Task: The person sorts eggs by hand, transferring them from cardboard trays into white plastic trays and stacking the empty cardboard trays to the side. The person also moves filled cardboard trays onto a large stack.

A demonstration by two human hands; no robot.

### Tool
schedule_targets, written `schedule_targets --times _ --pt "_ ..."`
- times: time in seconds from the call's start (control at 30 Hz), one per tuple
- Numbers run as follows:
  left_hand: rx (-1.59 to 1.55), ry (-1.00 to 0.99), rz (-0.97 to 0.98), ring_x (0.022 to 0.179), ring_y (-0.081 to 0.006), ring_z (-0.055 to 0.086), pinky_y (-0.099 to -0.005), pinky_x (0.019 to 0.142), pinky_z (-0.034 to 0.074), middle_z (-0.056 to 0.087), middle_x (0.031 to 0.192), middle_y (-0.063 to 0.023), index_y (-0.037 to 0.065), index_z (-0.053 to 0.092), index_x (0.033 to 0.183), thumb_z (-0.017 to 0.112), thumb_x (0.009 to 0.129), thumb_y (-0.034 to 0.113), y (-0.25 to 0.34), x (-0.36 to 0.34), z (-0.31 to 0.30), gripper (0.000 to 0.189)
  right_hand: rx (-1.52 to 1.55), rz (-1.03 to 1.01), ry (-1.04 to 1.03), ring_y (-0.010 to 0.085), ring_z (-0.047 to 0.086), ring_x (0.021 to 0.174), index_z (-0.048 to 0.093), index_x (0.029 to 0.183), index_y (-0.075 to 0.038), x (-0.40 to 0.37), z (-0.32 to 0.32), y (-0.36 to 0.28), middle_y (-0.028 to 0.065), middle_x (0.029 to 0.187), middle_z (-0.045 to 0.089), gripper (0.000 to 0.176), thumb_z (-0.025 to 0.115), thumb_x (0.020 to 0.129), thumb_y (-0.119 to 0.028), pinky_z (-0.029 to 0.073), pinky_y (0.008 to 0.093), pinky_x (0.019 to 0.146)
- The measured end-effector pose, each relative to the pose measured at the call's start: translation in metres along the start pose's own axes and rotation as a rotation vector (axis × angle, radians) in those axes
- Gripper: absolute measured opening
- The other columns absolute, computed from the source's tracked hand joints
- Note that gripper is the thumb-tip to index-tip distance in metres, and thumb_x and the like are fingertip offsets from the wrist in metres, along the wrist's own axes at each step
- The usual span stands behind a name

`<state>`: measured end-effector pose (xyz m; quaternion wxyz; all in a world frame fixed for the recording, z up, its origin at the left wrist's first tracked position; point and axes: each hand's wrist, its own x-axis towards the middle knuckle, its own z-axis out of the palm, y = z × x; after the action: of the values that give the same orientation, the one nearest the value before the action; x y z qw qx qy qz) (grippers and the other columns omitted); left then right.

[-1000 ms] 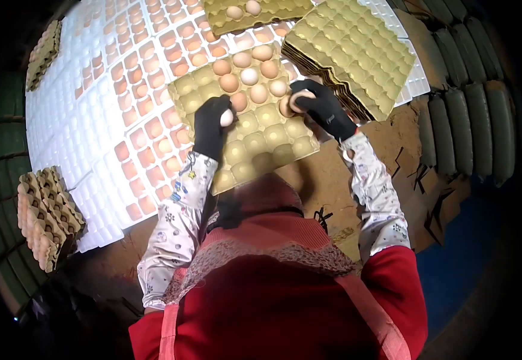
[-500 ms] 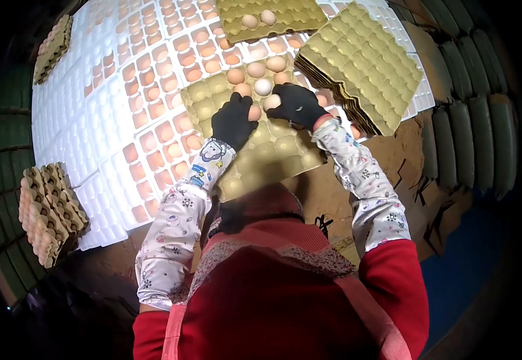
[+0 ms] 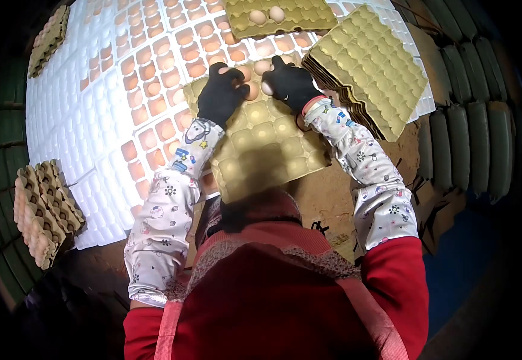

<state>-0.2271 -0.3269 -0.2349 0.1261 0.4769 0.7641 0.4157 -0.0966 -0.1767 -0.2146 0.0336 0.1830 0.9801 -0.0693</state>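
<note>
My left hand (image 3: 219, 93), in a black glove, curls its fingers round brown eggs at the upper part of a yellowish moulded egg tray (image 3: 255, 138). One brown egg (image 3: 251, 91) shows by the thumb and another egg (image 3: 244, 73) by the fingertips. Across from it, my right hand (image 3: 293, 84), gloved the same, bends over the tray with its fingers closed on eggs. A whitish egg (image 3: 266, 89) peeks out at its left side, and an egg (image 3: 261, 66) lies by its fingertips. The palms hide other cups. Rows nearer my body hold no eggs.
White plastic egg trays (image 3: 102, 204) cover the lit table, many holding eggs. A stack of yellowish trays (image 3: 369, 72) stands close on the right. Another tray (image 3: 309, 15) with two eggs lies at the back. Filled carton trays (image 3: 48, 210) stand at the left edge.
Both hands have moved away from me, up the tray, and spread a little apart. They now cover eggs in the tray's upper rows that showed before. The view has shifted slightly.
</note>
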Motion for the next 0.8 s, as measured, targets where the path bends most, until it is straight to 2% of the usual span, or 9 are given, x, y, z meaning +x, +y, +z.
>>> schedule_targets --times 0.03,0.1,0.13,0.23,0.37,0.5,0.6,0.67,0.8 --pt "-0.003 0.006 0.002 0.089 -0.0287 0.057 -0.0421 0.069 0.050 0.049 0.112 -0.0100 0.012 0.059 0.100 0.070 0.076 0.020 0.005 -0.002 0.001 0.029 -0.006 -0.002 0.001 0.0327 0.062 0.089 0.063 0.103 -0.015 -0.004 -0.002 0.002 0.0132 0.106 0.055 0.026 0.063 0.079 -0.022 0.051 0.0456 0.072" --pt "0.546 -0.201 0.022 0.090 -0.0336 0.056 -0.0439 0.070 0.051 0.047 0.117 -0.0107 0.015 0.060 0.103 0.073 0.073 0.024 0.015 0.000 0.005 0.034 0.483 0.061 0.131 0.0310 0.061 0.091 0.063 0.109 -0.016 -0.013 -0.009 0.008 0.0116 0.104 0.054 0.041 0.073 0.071 -0.027 0.050 0.0417 0.077" --pt "0.569 -0.237 0.014 0.090 -0.0361 0.056 -0.0459 0.070 0.051 0.047 0.118 -0.0110 0.015 0.060 0.104 0.073 0.071 0.026 0.019 0.004 0.005 0.037 0.564 0.002 0.205 0.0290 0.059 0.095 0.063 0.113 -0.018 -0.014 -0.013 0.011 0.0096 0.102 0.055 0.054 0.080 0.064 -0.031 0.049 0.0392 0.081" --pt "0.540 -0.164 0.108 0.095 -0.0340 0.056 -0.0436 0.072 0.052 0.045 0.128 -0.0097 0.014 0.060 0.104 0.075 0.069 0.021 0.005 0.000 0.016 0.039 0.658 -0.054 0.411 0.0266 0.055 0.099 0.065 0.108 -0.011 -0.040 -0.042 -0.005 0.0087 0.096 0.058 0.053 0.083 0.060 -0.025 0.047 0.0376 0.082" --pt "0.422 -0.211 -0.041 0.091 -0.0343 0.056 -0.0451 0.073 0.051 0.043 0.131 -0.0107 0.015 0.058 0.108 0.075 0.069 0.021 0.024 -0.002 0.012 0.043 0.768 -0.037 0.431 0.0254 0.055 0.104 0.065 0.102 -0.008 -0.061 -0.075 -0.024 0.0085 0.106 0.057 0.047 0.082 0.059 -0.016 0.046 0.0369 0.089" --pt "0.566 -0.117 0.072 0.084 -0.0305 0.057 -0.0450 0.064 0.044 0.044 0.131 -0.0092 0.017 0.057 0.108 0.074 0.069 0.030 0.009 -0.010 0.021 0.044 0.809 -0.030 0.485 0.0209 0.057 0.102 0.063 0.106 -0.008 -0.068 -0.079 -0.027 0.0064 0.107 0.061 0.049 0.082 0.061 -0.012 0.047 0.0337 0.087" --pt "0.502 -0.075 0.113 0.082 -0.0288 0.057 -0.0445 0.068 0.041 0.047 0.127 -0.0107 0.016 0.057 0.109 0.072 0.070 0.031 0.003 -0.015 0.023 0.044 1.088 0.102 0.428 0.0171 0.059 0.094 0.062 0.108 -0.006 -0.068 -0.076 -0.022 0.0068 0.107 0.062 0.049 0.081 0.064 -0.012 0.048 0.0313 0.083" --pt "0.447 -0.016 0.173 0.083 -0.0288 0.057 -0.0432 0.073 0.040 0.050 0.122 -0.0118 0.014 0.057 0.111 0.072 0.070 0.030 -0.002 -0.017 0.021 0.047 1.478 0.356 0.300 0.0206 0.058 0.099 0.065 0.101 -0.003 -0.055 -0.078 -0.018 0.0124 0.104 0.060 0.045 0.083 0.062 -0.018 0.049 0.0328 0.080" --pt "0.366 0.040 0.191 0.093 -0.0301 0.056 -0.0431 0.077 0.043 0.050 0.124 -0.0103 0.013 0.058 0.113 0.075 0.068 0.032 -0.007 -0.018 0.019 0.051 0.966 0.187 0.451 0.0265 0.057 0.093 0.066 0.100 -0.003 0.012 -0.061 0.021 0.0136 0.096 0.060 0.038 0.077 0.068 -0.019 0.050 0.0374 0.072"
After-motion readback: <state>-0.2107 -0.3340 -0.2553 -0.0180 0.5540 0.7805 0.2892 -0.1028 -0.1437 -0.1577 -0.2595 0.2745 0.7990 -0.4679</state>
